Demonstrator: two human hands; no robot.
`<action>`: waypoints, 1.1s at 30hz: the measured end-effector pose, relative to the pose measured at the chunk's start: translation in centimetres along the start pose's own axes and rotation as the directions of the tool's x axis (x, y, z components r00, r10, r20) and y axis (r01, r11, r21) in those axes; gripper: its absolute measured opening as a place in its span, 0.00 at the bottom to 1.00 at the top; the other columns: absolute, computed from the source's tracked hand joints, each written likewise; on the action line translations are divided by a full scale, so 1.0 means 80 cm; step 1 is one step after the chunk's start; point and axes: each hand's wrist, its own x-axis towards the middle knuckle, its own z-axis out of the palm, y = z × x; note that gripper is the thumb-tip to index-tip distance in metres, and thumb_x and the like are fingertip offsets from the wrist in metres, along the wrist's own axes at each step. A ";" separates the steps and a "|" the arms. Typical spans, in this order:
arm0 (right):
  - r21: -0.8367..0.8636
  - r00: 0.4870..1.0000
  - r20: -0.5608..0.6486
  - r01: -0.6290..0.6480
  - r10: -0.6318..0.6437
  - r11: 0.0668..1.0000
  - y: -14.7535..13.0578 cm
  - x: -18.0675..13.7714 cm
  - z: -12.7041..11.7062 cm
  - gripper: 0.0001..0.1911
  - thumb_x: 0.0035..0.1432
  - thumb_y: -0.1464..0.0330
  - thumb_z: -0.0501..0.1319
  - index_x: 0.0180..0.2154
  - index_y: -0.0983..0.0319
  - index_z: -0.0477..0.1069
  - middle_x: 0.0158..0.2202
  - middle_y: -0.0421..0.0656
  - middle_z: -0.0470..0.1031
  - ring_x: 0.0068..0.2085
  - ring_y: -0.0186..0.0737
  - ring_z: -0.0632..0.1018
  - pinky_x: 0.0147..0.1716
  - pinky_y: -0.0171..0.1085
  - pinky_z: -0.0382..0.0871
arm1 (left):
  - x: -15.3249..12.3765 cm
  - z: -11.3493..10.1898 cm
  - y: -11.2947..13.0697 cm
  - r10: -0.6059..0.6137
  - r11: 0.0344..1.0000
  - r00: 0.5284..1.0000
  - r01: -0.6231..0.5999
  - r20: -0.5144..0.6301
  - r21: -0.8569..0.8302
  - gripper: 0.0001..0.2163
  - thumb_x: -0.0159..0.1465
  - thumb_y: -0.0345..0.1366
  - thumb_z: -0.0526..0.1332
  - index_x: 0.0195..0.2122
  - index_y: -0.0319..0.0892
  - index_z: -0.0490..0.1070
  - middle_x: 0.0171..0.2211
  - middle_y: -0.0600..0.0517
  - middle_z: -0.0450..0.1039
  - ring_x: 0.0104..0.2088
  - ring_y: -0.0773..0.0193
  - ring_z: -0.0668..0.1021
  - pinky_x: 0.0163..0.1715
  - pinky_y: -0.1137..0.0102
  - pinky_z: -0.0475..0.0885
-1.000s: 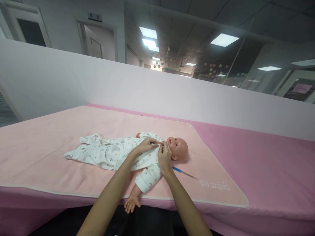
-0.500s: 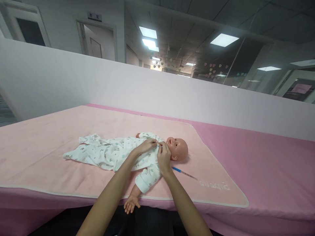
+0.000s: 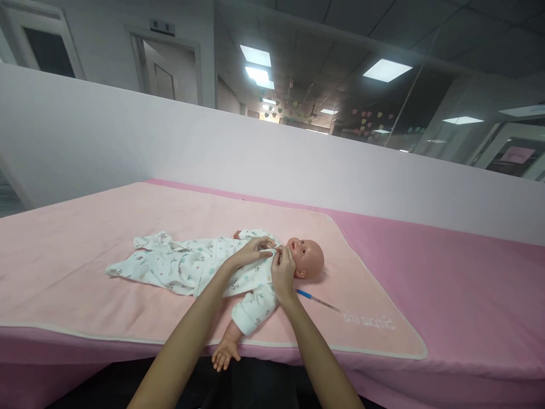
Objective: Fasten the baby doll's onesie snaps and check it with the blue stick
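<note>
The doll (image 3: 313, 260) is laid on its back on the peach mat (image 3: 80, 227). Its shirt (image 3: 256, 276) is pinched near the neck by the right hand (image 3: 283, 271)'s fingers; whether the left hand (image 3: 252, 253)'s are closed cannot be told.

The person's left hand (image 3: 253, 251) and right hand (image 3: 283, 270) are bare, with slender fingers. The left forearm (image 3: 191, 329) and right forearm (image 3: 317, 341) are bare too, slim and smooth, widening from narrow wrists. Between them shows plain black clothing (image 3: 264, 382), probably over the lap, though too dim to tell which garment.
</note>
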 end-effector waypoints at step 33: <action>-0.117 0.897 0.266 0.394 -0.354 0.912 -0.028 0.019 0.018 0.09 0.53 0.75 0.50 0.31 0.62 0.68 0.30 0.44 0.71 0.36 0.41 0.69 0.38 0.39 0.61 | -0.052 -0.025 -0.001 0.033 0.980 0.977 0.009 -0.209 0.197 0.13 0.56 0.33 0.54 0.39 0.39 0.74 0.34 0.49 0.75 0.33 0.62 0.74 0.35 0.69 0.68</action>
